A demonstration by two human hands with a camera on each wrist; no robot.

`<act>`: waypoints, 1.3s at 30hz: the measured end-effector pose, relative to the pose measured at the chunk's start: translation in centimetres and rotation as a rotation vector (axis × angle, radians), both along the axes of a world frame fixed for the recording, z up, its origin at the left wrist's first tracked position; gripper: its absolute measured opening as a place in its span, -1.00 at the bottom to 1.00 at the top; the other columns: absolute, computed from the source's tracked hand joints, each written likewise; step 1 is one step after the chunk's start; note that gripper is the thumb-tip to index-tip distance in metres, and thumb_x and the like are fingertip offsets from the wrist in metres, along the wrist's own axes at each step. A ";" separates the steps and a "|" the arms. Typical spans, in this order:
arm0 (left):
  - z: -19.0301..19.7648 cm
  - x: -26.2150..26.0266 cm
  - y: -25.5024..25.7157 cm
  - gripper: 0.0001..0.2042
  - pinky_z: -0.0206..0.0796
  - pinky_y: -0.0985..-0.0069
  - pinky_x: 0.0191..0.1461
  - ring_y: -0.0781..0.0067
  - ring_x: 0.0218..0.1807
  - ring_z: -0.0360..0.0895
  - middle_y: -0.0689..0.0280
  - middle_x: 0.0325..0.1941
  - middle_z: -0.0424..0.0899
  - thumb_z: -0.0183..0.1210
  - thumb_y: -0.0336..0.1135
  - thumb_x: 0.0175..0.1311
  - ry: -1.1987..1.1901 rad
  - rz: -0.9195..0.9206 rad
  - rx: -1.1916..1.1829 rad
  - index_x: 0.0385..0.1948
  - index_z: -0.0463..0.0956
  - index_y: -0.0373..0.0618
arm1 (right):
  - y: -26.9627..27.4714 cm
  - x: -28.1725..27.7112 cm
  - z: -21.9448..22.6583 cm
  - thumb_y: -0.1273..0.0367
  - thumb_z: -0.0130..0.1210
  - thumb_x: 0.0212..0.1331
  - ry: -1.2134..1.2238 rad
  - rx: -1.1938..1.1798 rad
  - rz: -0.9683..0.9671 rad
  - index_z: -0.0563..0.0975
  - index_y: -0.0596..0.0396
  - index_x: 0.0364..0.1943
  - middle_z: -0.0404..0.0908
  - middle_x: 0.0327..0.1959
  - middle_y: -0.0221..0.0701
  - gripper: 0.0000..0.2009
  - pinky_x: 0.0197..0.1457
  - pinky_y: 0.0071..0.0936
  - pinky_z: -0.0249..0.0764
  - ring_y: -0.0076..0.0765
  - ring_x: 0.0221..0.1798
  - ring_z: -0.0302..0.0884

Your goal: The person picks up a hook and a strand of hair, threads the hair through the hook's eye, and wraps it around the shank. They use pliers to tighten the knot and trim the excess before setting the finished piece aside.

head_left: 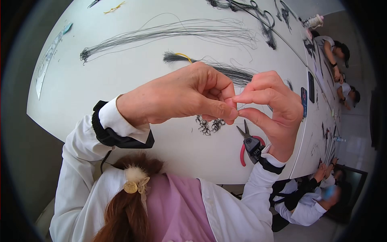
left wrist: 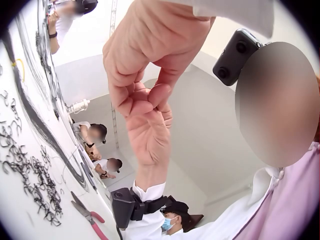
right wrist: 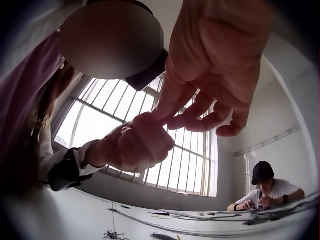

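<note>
Fingertips meet above the table, where my left hand point(head_left: 181, 94) point(left wrist: 155, 42) pinches a thin dark thread between thumb and curled fingers. My right hand point(head_left: 276, 105) point(right wrist: 215, 55) pinches the same spot with thumb and index finger, its other fingers bent loosely. Only a short bit of thread shows; whatever else lies between the fingertips is hidden. Beneath the hands lie small dark hooks point(head_left: 204, 126) point(left wrist: 32, 185) and a bundle of dark threads point(head_left: 231, 72) with a yellow tie point(head_left: 184, 56).
Red-handled pliers point(head_left: 252, 146) point(left wrist: 89, 214) lie near my right wrist. A longer thread bundle point(head_left: 161, 34) stretches across the far side. A plastic bag point(head_left: 48, 60) is at left, scissors point(head_left: 264, 18) at the back, phones point(head_left: 311, 86) at right. Other people sit further right.
</note>
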State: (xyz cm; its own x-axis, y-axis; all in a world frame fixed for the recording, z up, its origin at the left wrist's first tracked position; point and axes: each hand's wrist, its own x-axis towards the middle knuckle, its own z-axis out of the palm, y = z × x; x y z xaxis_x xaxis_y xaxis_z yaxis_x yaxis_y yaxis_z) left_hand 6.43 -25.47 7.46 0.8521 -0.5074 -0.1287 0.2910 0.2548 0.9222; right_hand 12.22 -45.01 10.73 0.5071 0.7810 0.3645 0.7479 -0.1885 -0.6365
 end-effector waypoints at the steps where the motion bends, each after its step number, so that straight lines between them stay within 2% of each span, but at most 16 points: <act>1: 0.0 0.0 0.0 -0.90 0.03 0.76 -0.49 0.82 -0.56 0.28 0.43 -0.50 0.60 0.23 -0.40 0.13 0.000 0.001 0.000 -0.49 0.51 -0.19 | 0.0 0.0 0.1 0.59 0.33 -0.37 -0.029 -0.001 -0.013 0.67 0.01 -0.42 0.56 -0.49 -0.46 -0.71 -0.32 -0.52 0.40 -0.39 -0.32 0.47; 8: -0.2 0.2 0.2 -0.88 0.02 0.76 -0.49 0.80 -0.57 0.26 0.42 -0.50 0.60 0.23 -0.38 0.14 -0.026 -0.022 0.033 -0.49 0.51 -0.20 | 0.1 0.2 -0.3 0.57 0.32 -0.37 -0.145 0.021 0.014 0.65 0.04 -0.48 0.55 -0.53 -0.49 -0.77 -0.33 -0.51 0.39 -0.39 -0.36 0.47; 10: -0.2 0.6 0.3 -0.87 0.04 0.75 -0.48 0.78 -0.58 0.25 0.40 -0.48 0.62 0.22 -0.36 0.16 -0.049 -0.014 0.059 -0.48 0.51 -0.20 | 0.2 0.5 -0.4 0.60 0.29 -0.37 -0.139 0.039 -0.029 0.63 0.06 -0.50 0.56 -0.53 -0.47 -0.78 -0.32 -0.51 0.39 -0.39 -0.36 0.47; 12: -0.3 0.6 0.3 -0.86 0.20 0.74 -0.41 0.73 -0.55 0.34 0.32 -0.40 0.65 0.21 -0.34 0.18 -0.016 0.029 -0.012 -0.41 0.54 -0.22 | 0.3 0.5 -0.4 0.61 0.27 -0.37 -0.121 0.045 -0.067 0.63 0.07 -0.51 0.56 -0.52 -0.46 -0.78 -0.32 -0.51 0.39 -0.39 -0.36 0.47; 13: -0.1 0.5 0.3 -0.86 0.20 0.74 -0.41 0.73 -0.55 0.34 0.32 -0.40 0.65 0.21 -0.34 0.18 -0.018 0.028 -0.011 -0.41 0.54 -0.22 | 0.3 0.4 -0.4 0.63 0.25 -0.37 -0.103 0.051 -0.105 0.62 0.07 -0.51 0.56 -0.52 -0.45 -0.77 -0.32 -0.51 0.39 -0.38 -0.36 0.47; 15: 0.6 0.4 0.3 -0.82 0.34 0.70 -0.28 0.67 -0.47 0.48 0.24 -0.34 0.67 0.19 -0.31 0.20 0.061 0.121 -0.022 -0.32 0.55 -0.26 | 0.1 0.6 -0.5 0.64 0.24 -0.37 -0.118 0.060 -0.100 0.62 0.08 -0.51 0.56 -0.52 -0.44 -0.78 -0.32 -0.51 0.40 -0.38 -0.36 0.47; 18: 0.3 0.5 0.7 -0.81 0.39 0.68 -0.21 0.62 -0.40 0.56 0.21 -0.34 0.67 0.20 -0.34 0.19 0.005 0.085 -0.018 -0.29 0.56 -0.30 | 0.3 0.5 -0.5 0.64 0.23 -0.36 -0.121 0.080 -0.095 0.61 0.09 -0.52 0.56 -0.51 -0.44 -0.79 -0.32 -0.51 0.40 -0.38 -0.36 0.46; 24: -0.2 0.5 0.5 -0.86 0.41 0.69 -0.32 0.60 -0.50 0.56 0.19 -0.41 0.67 0.25 -0.39 0.14 0.017 0.125 -0.021 -0.42 0.56 -0.29 | 0.7 0.1 -0.5 0.63 0.23 -0.34 -0.197 0.088 -0.114 0.59 0.10 -0.54 0.56 -0.52 -0.45 -0.81 -0.33 -0.50 0.39 -0.38 -0.38 0.45; 31: 0.0 0.6 0.3 -0.87 0.38 0.70 -0.38 0.63 -0.53 0.53 0.20 -0.45 0.67 0.25 -0.39 0.13 0.022 0.156 -0.047 -0.47 0.55 -0.26 | 0.9 0.0 -0.5 0.62 0.24 -0.30 -0.236 0.101 -0.130 0.60 0.11 -0.54 0.56 -0.53 -0.45 -0.83 -0.34 -0.50 0.39 -0.39 -0.39 0.45; 34: 0.1 0.6 0.4 -0.90 0.33 0.72 -0.42 0.66 -0.57 0.49 0.23 -0.48 0.66 0.24 -0.42 0.12 -0.019 0.183 -0.033 -0.50 0.54 -0.25 | 0.7 0.1 -0.8 0.62 0.27 -0.27 -0.106 0.137 -0.128 0.62 0.11 -0.51 0.56 -0.53 -0.44 -0.83 -0.35 -0.53 0.39 -0.42 -0.40 0.46; 37: 0.3 0.5 0.6 -0.91 0.31 0.72 -0.41 0.66 -0.53 0.46 0.25 -0.50 0.62 0.20 -0.45 0.11 -0.006 0.173 -0.039 -0.48 0.57 -0.30 | 0.8 0.1 -0.8 0.60 0.30 -0.26 -0.092 0.146 -0.138 0.64 0.12 -0.48 0.56 -0.53 -0.44 -0.83 -0.36 -0.55 0.39 -0.44 -0.41 0.47; 39: 0.3 0.5 0.5 -0.95 0.17 0.75 -0.49 0.72 -0.56 0.39 0.28 -0.52 0.61 0.16 -0.49 0.06 0.018 0.158 -0.053 -0.52 0.55 -0.27 | 0.7 0.1 -0.8 0.60 0.31 -0.26 -0.100 0.136 -0.139 0.64 0.12 -0.48 0.56 -0.52 -0.44 -0.83 -0.36 -0.55 0.39 -0.44 -0.41 0.47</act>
State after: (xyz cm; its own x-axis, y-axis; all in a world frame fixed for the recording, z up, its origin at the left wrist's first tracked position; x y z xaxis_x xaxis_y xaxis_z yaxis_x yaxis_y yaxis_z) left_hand 6.89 -24.93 7.77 0.9196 -0.3735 -0.1217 0.2600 0.3466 0.9012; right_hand 12.36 -44.30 9.92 0.5622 0.6462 0.5161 0.7817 -0.2114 -0.5868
